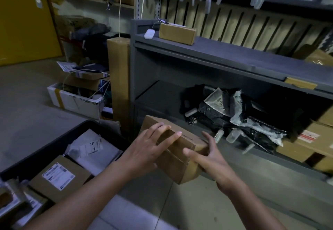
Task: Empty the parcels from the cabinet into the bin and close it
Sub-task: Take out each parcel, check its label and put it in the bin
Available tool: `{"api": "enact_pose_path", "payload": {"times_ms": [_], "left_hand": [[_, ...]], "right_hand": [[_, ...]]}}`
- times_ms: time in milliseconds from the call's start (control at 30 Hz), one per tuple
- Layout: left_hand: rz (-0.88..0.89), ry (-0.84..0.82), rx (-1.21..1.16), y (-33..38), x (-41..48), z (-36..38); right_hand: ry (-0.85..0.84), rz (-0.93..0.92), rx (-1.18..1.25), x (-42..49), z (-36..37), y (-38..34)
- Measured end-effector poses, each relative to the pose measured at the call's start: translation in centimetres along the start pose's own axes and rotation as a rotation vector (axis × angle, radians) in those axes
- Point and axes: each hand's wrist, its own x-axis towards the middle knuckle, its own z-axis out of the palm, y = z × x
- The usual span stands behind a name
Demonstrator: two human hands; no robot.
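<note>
Closest to the camera, both hands have the cardboard box (177,165) up in the air, tilted. It's already clear of the cabinet (137,67), just in front of its lower shelf. The left hand (153,145) grips it with fingers wrapped over the top edge. The right hand (207,159) pinches the right end, thumb on the near face and fingers round the back. So neither hand is free.

Down to the near left is the black bin (54,145), with a labelled brown parcel (59,177) and a white mailer (93,150) already in it. The box isn't over the bin, it's over bare floor between bin and cabinet.

My guess at what goes wrong: the grip is only on the box's edges and the thing is tilted, so a quick swing left could let it slide out and hit the floor. The bin also looks fairly loaded at the near end, so parcels may stack above the rim and foul the closing.

Further back, the shelf holds a heap of black and grey poly bags (225,110), with little clear tubes (232,135) right at the front edge. Grab a bag carelessly and those probably come off too. More boxes (302,145) sit on the right. Plenty left to move.
</note>
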Motion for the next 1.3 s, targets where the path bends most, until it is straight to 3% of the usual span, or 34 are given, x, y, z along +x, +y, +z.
{"api": "enact_pose_path", "payload": {"times_ms": [200,300,367,433,500,567,733,833,933,1033,1167,1300], "left_hand": [[-0.051,0.005,0.009,-0.3,0.0,0.3],[-0.4,0.033,-0.157,-0.6,-0.3,-0.2],[-0.753,0.023,-0.431,-1.2,-0.3,-0.6],[-1.053,0.029,-0.887,-2.1,-0.2,-0.7],[-1.154,0.029,-1.356,-2.5,-0.4,-0.4],[-1.094,-0.062,-1.591,-2.5,-0.8,0.1],[-0.88,-0.229,-1.856,-2.6,-0.5,0.8],[-0.698,-0.234,-1.98,-1.7,0.0,-0.2],[-0.734,-0.173,-2.015,-1.0,0.1,-1.6],[-0.793,-0.092,-1.957,-1.0,-0.4,-2.6],[-0.834,-0.247,-1.666,-1.3,-0.7,-2.7],[-0.811,-0.341,-1.403,-1.6,-0.8,-1.3]], "right_hand": [[0.132,-0.052,0.034,0.7,0.3,0.8],[0.148,-0.002,0.216,0.3,-0.1,0.4],[0.126,0.038,0.333,0.0,-0.3,0.3],[0.093,0.061,0.432,-0.2,-0.4,0.2],[0.051,0.098,0.519,-0.4,-0.1,0.2],[-0.006,0.134,0.586,-0.7,0.3,0.1],[-0.125,0.254,0.768,-1.0,1.6,0.4],[-0.223,0.289,0.836,-0.8,2.0,1.4],[-0.241,0.341,0.761,-0.8,2.1,2.1],[-0.187,0.384,0.534,-0.5,2.0,3.2],[0.013,0.256,0.121,-0.3,1.8,4.4],[0.072,0.039,0.084,-0.1,1.5,3.7]]}}
